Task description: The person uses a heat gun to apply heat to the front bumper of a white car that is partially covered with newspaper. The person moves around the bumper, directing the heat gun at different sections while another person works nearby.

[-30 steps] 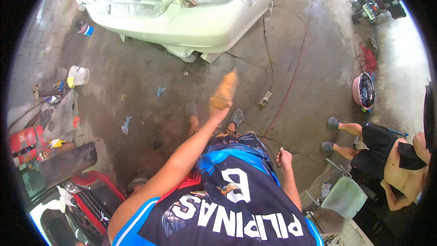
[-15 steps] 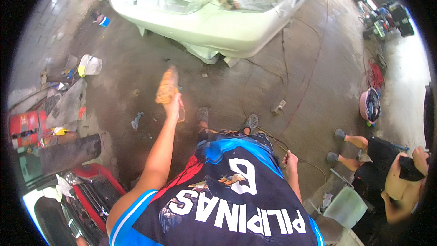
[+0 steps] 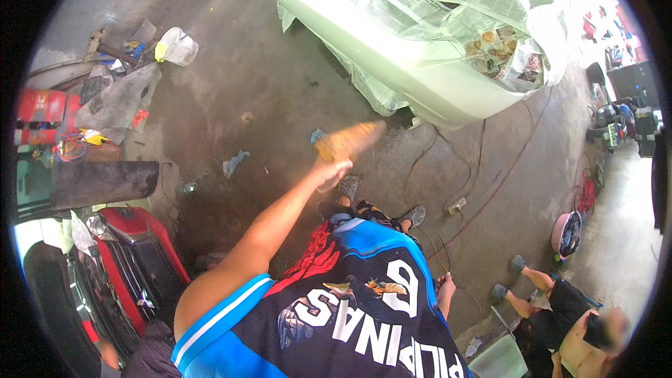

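Ahead of my left hand (image 3: 330, 168), the white car (image 3: 420, 49), masked with newspaper (image 3: 476, 7), is sitting nearer than a second ago, its corner just beyond my reach. I am stretching that arm out, gripping a tan sanding pad (image 3: 348, 141), blurred, which has swung rightward toward the bumper. My right hand (image 3: 445, 287) is hanging by my hip; I cannot tell its grip.

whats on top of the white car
Sheets of newspaper are spread over the white car, covering its glass. What lies beneath the paper cannot be seen.
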`<state>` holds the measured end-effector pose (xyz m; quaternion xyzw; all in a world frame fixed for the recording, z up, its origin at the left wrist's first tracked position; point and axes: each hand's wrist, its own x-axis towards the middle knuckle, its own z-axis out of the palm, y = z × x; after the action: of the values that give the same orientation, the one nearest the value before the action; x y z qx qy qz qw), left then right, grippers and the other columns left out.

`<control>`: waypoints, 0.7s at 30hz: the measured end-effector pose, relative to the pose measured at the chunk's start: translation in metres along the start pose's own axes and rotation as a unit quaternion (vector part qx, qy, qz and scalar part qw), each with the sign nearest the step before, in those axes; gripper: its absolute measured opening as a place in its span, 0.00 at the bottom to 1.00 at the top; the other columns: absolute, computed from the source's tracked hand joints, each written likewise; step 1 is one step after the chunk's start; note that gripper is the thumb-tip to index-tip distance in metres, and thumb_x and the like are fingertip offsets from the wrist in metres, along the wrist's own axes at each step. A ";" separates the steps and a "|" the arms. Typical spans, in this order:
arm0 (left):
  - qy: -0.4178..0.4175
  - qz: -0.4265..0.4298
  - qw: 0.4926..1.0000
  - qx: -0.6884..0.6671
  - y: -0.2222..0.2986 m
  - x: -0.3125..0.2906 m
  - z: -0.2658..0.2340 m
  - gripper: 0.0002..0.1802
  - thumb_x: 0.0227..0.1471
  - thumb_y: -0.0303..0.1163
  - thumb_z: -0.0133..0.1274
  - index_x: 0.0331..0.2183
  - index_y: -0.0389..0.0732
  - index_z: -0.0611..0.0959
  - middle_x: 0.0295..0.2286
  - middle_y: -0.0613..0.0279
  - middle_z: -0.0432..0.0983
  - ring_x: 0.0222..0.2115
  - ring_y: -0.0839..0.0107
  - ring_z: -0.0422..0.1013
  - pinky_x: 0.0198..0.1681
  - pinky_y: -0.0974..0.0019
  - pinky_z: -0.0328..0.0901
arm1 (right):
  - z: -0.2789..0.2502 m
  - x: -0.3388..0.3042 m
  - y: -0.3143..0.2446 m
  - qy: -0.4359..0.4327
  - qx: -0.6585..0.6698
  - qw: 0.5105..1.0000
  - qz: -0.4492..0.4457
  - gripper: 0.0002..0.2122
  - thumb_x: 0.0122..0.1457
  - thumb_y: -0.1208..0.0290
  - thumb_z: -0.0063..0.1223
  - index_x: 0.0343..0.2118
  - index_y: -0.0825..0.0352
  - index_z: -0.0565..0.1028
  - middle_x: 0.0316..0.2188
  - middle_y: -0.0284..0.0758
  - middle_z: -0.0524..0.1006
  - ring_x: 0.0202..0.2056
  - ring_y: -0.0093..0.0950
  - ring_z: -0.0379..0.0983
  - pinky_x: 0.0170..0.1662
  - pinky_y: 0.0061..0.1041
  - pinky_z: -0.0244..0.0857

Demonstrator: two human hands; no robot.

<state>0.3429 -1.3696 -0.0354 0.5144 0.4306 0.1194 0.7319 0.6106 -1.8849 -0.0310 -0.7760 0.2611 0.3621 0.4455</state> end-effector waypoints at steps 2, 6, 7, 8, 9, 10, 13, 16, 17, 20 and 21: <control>0.043 -0.027 0.995 -0.087 0.004 0.022 -0.045 0.13 0.49 0.36 0.55 0.17 0.45 0.74 0.14 0.70 0.68 0.15 0.79 0.63 0.21 0.70 0.60 | 0.007 -0.013 0.002 0.023 0.002 1.000 -0.008 0.17 0.63 0.57 0.47 0.20 0.62 0.69 0.15 0.32 0.70 0.14 0.26 0.67 0.15 0.26 0.58; 0.216 0.089 0.949 -0.211 0.021 0.059 -0.145 0.10 0.47 0.34 0.53 0.19 0.46 0.71 0.14 0.68 0.65 0.15 0.75 0.63 0.23 0.70 0.61 | 0.017 -0.034 0.014 0.076 -0.001 0.997 -0.033 0.17 0.63 0.57 0.47 0.22 0.63 0.70 0.16 0.32 0.70 0.16 0.25 0.68 0.19 0.23 0.60; 0.251 0.091 0.926 -0.265 0.022 0.064 -0.160 0.09 0.47 0.32 0.53 0.21 0.45 0.70 0.15 0.69 0.65 0.15 0.75 0.63 0.23 0.70 0.62 | 0.017 -0.040 0.018 0.090 0.007 0.995 -0.039 0.17 0.63 0.57 0.47 0.22 0.63 0.70 0.17 0.32 0.70 0.17 0.25 0.68 0.20 0.23 0.61; 0.268 0.095 0.878 -0.386 0.023 0.073 -0.171 0.09 0.47 0.31 0.53 0.23 0.44 0.69 0.16 0.70 0.63 0.16 0.76 0.62 0.23 0.70 0.61 | 0.017 -0.045 0.020 0.079 0.009 0.996 -0.031 0.17 0.63 0.58 0.47 0.22 0.64 0.70 0.17 0.33 0.70 0.17 0.25 0.68 0.20 0.23 0.61; 0.240 0.094 0.857 -0.447 0.020 0.077 -0.178 0.09 0.47 0.30 0.53 0.24 0.44 0.68 0.17 0.70 0.62 0.17 0.76 0.61 0.23 0.71 0.61 | 0.017 -0.048 0.019 0.071 0.011 0.997 -0.023 0.17 0.63 0.58 0.47 0.22 0.64 0.70 0.17 0.33 0.70 0.18 0.25 0.69 0.21 0.23 0.62; 0.253 0.095 0.851 -0.449 0.014 0.083 -0.175 0.09 0.47 0.30 0.53 0.24 0.44 0.68 0.17 0.70 0.62 0.17 0.76 0.61 0.23 0.71 0.61 | 0.016 -0.051 0.017 0.074 0.024 0.997 -0.012 0.17 0.63 0.58 0.47 0.22 0.64 0.70 0.17 0.33 0.70 0.18 0.25 0.69 0.22 0.23 0.63; 0.223 0.063 0.851 -0.471 -0.018 0.090 -0.141 0.08 0.47 0.30 0.53 0.23 0.44 0.69 0.17 0.70 0.62 0.17 0.76 0.61 0.23 0.70 0.61 | 0.015 -0.060 0.006 0.056 -0.040 0.998 0.005 0.17 0.63 0.58 0.47 0.21 0.64 0.70 0.16 0.33 0.70 0.16 0.25 0.67 0.21 0.24 0.63; 0.169 -0.031 0.920 -0.353 -0.058 0.086 -0.067 0.08 0.48 0.35 0.53 0.22 0.44 0.74 0.16 0.66 0.67 0.17 0.73 0.66 0.24 0.68 0.63 | 0.026 -0.064 -0.011 0.017 -0.165 0.986 -0.027 0.17 0.63 0.58 0.46 0.21 0.64 0.69 0.16 0.33 0.70 0.15 0.26 0.67 0.18 0.25 0.60; 0.143 -0.056 0.932 -0.327 -0.067 0.080 -0.036 0.12 0.48 0.37 0.53 0.18 0.45 0.73 0.14 0.67 0.67 0.17 0.72 0.65 0.26 0.69 0.62 | 0.030 -0.063 -0.018 0.001 -0.209 0.977 -0.028 0.17 0.63 0.58 0.46 0.21 0.64 0.69 0.16 0.33 0.70 0.15 0.26 0.67 0.17 0.25 0.60; -0.027 -0.080 0.975 -0.207 -0.081 0.050 0.039 0.16 0.47 0.39 0.53 0.14 0.45 0.73 0.13 0.68 0.67 0.16 0.77 0.64 0.26 0.71 0.59 | 0.055 -0.053 -0.031 -0.043 -0.328 0.943 -0.033 0.17 0.63 0.58 0.45 0.21 0.64 0.69 0.16 0.32 0.70 0.14 0.24 0.67 0.17 0.23 0.59; -0.075 -0.091 0.977 -0.176 -0.082 0.041 0.055 0.13 0.48 0.36 0.54 0.16 0.43 0.75 0.13 0.70 0.68 0.15 0.78 0.64 0.22 0.71 0.59 | 0.065 -0.047 -0.033 -0.050 -0.361 0.931 -0.037 0.17 0.63 0.59 0.45 0.21 0.64 0.69 0.16 0.33 0.71 0.14 0.24 0.67 0.17 0.23 0.59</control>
<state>0.3869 -1.4161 -0.1215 0.3435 0.3915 0.0873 0.8492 0.5848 -1.8085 0.0010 -0.8744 0.0613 0.4537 0.1609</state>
